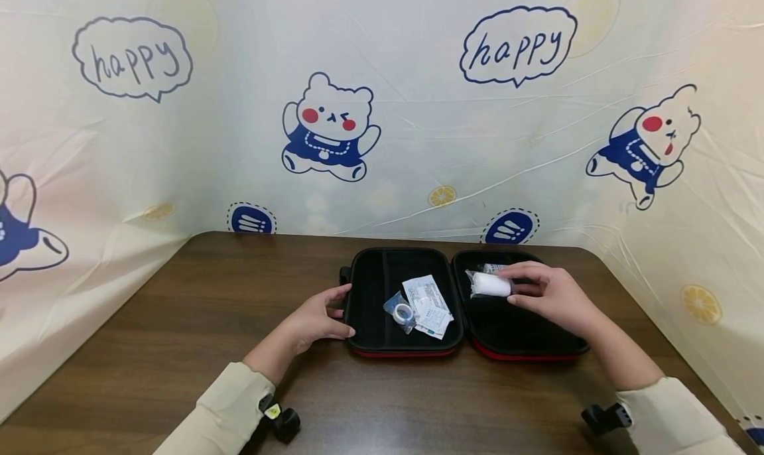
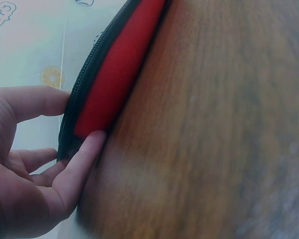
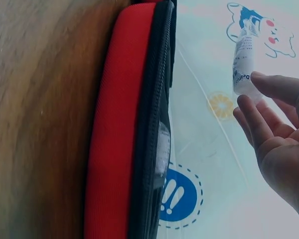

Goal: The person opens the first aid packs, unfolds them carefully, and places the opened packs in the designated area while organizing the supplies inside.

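Pinching the wrapped white roll [image 1: 492, 284] between thumb and fingertips, my right fingers [image 1: 528, 271] had it by one end, above the right half [image 1: 507, 329] of the case. The roll lay to the left of those fingertips, its long axis running roughly sideways toward the case's hinge, and from my right wrist it stood well apart from the rim. The right hand was plainly the nearer; my left fingers [image 1: 337, 292] were spread against the outer side of the left half [image 1: 370, 289], touching its edge but wrapped around nothing — the whole left half lay between them and the roll. Inside it were paper packets [image 1: 428, 302] and a bagged ring [image 1: 402, 314]. The roll's gripped end was hidden by my fingers, and a small packet [image 1: 493, 268] behind it was partly covered — I couldn't make out the print on either. My left wrist's view showed only the case's red side and the bench [image 1: 382, 402].
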{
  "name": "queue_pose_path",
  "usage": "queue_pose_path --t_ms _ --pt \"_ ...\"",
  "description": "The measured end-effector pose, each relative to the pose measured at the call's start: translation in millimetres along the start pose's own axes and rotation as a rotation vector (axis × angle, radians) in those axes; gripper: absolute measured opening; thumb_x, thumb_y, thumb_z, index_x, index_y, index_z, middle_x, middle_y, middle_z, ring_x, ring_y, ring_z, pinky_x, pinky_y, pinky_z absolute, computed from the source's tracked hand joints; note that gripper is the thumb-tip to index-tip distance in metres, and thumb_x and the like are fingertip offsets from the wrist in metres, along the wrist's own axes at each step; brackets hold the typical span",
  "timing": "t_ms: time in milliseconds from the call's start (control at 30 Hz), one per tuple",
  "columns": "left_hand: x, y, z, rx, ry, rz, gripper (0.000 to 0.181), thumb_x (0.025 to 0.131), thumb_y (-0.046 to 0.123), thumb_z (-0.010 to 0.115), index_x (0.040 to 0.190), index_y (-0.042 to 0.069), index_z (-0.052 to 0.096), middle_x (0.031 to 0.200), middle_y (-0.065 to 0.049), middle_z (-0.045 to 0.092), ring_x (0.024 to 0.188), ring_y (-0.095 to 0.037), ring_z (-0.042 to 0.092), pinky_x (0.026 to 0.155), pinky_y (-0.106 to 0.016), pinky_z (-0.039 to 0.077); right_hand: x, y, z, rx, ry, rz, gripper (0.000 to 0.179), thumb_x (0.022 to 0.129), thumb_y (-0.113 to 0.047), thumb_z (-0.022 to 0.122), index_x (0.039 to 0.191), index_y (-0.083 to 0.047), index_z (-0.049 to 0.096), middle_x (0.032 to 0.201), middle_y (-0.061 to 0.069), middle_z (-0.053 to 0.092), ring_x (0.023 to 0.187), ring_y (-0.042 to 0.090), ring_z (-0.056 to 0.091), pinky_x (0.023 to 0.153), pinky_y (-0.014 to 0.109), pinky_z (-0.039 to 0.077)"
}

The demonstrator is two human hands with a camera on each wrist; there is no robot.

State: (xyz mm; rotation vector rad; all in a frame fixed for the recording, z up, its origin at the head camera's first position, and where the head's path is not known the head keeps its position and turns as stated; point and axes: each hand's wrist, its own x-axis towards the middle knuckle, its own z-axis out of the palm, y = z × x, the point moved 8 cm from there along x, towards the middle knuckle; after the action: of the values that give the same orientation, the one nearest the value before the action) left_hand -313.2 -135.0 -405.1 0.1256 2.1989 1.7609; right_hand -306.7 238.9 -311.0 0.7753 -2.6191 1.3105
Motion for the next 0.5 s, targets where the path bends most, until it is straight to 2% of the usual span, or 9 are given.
queue_pose_path --t_ms 167,400,500 --pt "-0.1 0.2 -0.2 0.005 0.001 0.001 0.089 0.075 -0.013 0.074 0.151 0.008 0.034 0.15 -0.024 0.031 0.125 -0.042 0.041 0.079 -0.038 0.058 -3.3 4 -10 -0.02 0.02 0.024 0.039 0.081 0.005 0.074 0.119 -0.002 0.067 0.127 0.02 0.057 0.102 0.026 0.065 0.081 0.025 0.055" --pt "-0.8 0.4 -0.2 0.011 0.0 -0.002 0.089 0.075 -0.012 0.074 0.151 0.008 0.034 0.149 -0.024 0.031 0.126 -0.042 0.041 0.079 -0.038 0.058 -8.0 9 -22 -0.008 0.061 0.015 0.037 0.081 0.006 0.074 0.118 0.002 0.067 0.125 0.022 0.059 0.099 0.004 0.063 0.081 0.019 0.053" --pt "-0.7 0.4 -0.2 0.011 -0.002 -0.003 0.089 0.075 -0.012 0.074 0.151 0.008 0.034 0.15 -0.024 0.03 0.126 -0.042 0.041 0.08 -0.038 0.057 -9.1 12 -25 -0.011 0.069 0.024 0.036 0.082 0.004 0.074 0.118 0.003 0.067 0.126 0.022 0.058 0.1 -0.001 0.06 0.081 0.018 0.052"
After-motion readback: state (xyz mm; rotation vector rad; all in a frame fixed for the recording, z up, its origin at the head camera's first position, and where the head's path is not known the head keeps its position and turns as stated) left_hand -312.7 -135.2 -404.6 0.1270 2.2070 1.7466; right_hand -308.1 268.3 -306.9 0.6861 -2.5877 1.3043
